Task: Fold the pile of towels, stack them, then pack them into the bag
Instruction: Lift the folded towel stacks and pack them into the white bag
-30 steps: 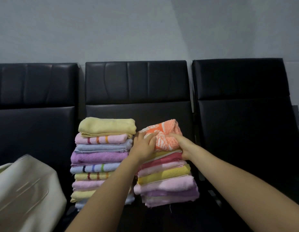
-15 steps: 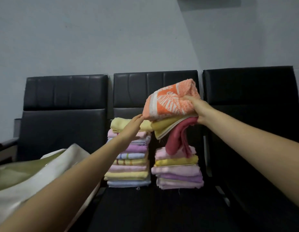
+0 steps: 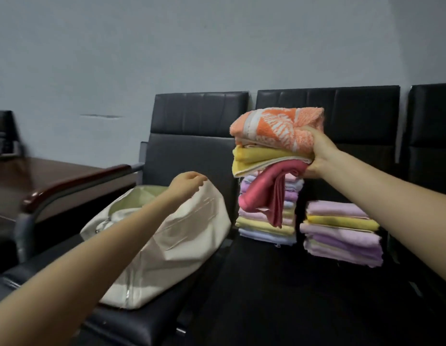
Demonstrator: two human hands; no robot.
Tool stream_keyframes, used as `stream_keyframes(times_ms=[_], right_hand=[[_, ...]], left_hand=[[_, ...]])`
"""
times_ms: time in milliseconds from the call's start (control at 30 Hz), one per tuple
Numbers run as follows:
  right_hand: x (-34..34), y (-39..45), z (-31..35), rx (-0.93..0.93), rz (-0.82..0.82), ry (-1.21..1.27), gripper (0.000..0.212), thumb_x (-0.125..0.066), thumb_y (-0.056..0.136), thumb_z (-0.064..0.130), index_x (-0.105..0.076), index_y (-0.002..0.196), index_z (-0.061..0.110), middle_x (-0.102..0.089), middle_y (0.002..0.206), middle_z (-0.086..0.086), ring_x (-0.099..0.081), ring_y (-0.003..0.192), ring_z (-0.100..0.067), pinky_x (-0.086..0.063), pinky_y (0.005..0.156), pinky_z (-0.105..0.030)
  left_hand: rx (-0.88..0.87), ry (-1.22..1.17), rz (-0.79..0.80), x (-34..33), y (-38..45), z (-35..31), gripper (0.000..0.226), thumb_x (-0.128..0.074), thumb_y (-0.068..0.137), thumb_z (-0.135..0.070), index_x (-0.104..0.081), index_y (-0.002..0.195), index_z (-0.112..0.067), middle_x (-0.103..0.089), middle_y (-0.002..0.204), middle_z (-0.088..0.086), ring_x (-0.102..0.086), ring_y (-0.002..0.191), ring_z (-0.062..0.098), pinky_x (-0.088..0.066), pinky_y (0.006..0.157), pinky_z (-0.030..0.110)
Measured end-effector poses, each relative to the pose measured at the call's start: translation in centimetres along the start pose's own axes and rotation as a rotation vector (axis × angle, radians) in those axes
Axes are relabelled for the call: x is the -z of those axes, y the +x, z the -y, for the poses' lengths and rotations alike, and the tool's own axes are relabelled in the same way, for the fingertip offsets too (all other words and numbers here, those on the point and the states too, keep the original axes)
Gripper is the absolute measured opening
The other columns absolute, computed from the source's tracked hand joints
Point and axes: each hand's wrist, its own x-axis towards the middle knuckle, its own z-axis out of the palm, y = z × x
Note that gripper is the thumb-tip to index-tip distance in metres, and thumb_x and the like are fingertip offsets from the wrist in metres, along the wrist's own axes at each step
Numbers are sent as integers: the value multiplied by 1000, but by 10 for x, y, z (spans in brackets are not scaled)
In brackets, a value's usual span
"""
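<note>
Head view, landmark: the cream bag (image 3: 167,245), lying on a black chair seat (image 3: 132,323) with its mouth open toward the back.
Right hand (image 3: 319,156): up and to the right of the bag, fingers clamped on one edge of a small bundle, thumb side under, the rest hidden behind the cloth.
Bundle: orange patterned towel (image 3: 277,128) on top, yellow towel (image 3: 264,158) under it, pink towel (image 3: 264,193) at the bottom, which has slipped out of its fold and hangs down.
Left hand (image 3: 189,183): at the bag's upper rim, fingers curled loosely; whether they pinch the fabric or only touch it, I cannot tell.
Left stack (image 3: 267,228): right of the bag on the next seat, partly behind the hanging pink towel.
Right stack (image 3: 341,236): farther right of the bag, lower, well apart from it.
Handling, judged: soft, light, limp terry; a one-edge pinch lets layers sag and slide.
Best hold, judged: a flat palm under the bundle, thumb on top.
Bag, judged: floppy; its rim needs holding open.
Beyond the bag: a dark wooden desk (image 3: 42,181).
</note>
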Motion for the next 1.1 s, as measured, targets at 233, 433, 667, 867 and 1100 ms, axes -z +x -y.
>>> stream_keyframes(times_ms=[233, 433, 667, 867, 1100], right_hand=[[-122, 41, -46, -33, 218, 151, 48, -56, 88, 43, -65, 122, 11, -68, 116, -16, -68, 96, -32, -54, 89, -47], [-233, 89, -101, -111, 302, 372, 55, -56, 86, 53, -63, 125, 13, -67, 119, -18, -64, 109, -36, -53, 89, -46], [-244, 146, -210, -154, 190, 269, 50, -68, 81, 46, -61, 125, 23, -68, 114, -15, -65, 102, -40, -51, 90, -57], [-184, 154, -260, -84, 54, 70, 41, -83, 61, 37, -64, 97, 41, -71, 107, -11, -69, 96, -36, -54, 84, -58], [-139, 146, -285, -140, 60, 32, 90, -91, 37, 47, -59, 120, 36, -70, 114, -10, -69, 98, -35, -54, 82, -60]], left_hand=[[16, 326, -261, 103, 15, 70, 24, -49, 94, -18, -72, 94, -13, -70, 105, 9, -62, 103, 27, -45, 85, 34], [101, 495, -241, 146, 71, 134, 38, -43, 79, -42, -70, 85, -16, -71, 90, 8, -65, 91, 31, -51, 74, 35], [237, 594, -58, 129, 109, 182, 29, -55, 88, -46, -65, 83, -19, -66, 85, 4, -65, 91, 25, -45, 72, 30], [303, 427, -84, 114, 111, 205, 31, -54, 96, -34, -72, 86, -10, -68, 92, 11, -63, 98, 28, -48, 83, 32], [329, 274, -377, 108, 111, 194, 27, -48, 96, -23, -70, 104, -7, -68, 105, 15, -61, 105, 37, -49, 88, 40]])
